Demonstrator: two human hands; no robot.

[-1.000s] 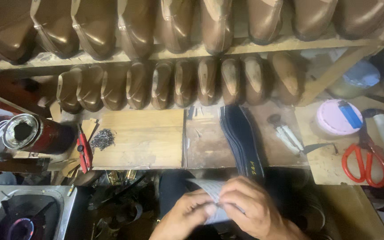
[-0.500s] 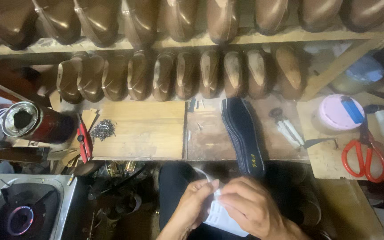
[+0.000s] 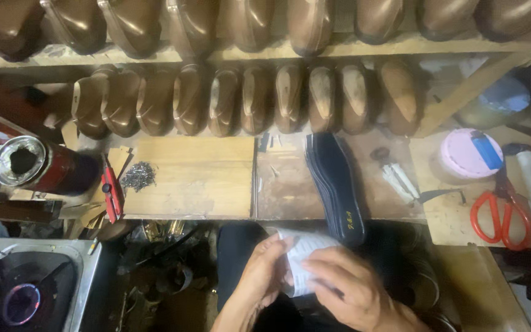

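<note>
at far left of the frame we note a red tin [image 3: 38, 166] on the table [image 3: 198, 178]. lower centre, our left hand [image 3: 259, 276] holds the left edge of a pale sheet [image 3: 302, 258], grip closed on it. our right hand [image 3: 354, 292] pinches its lower edge. a stack of dark insoles [image 3: 333, 181] lies just above; red scissors [image 3: 502, 212] at right.

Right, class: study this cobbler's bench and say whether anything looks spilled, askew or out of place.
A loose heap of small nails lies scattered on the wooden board beside the red can. The stack of dark insoles overhangs the bench's front edge, above the hands. Nothing looks damaged.
</note>
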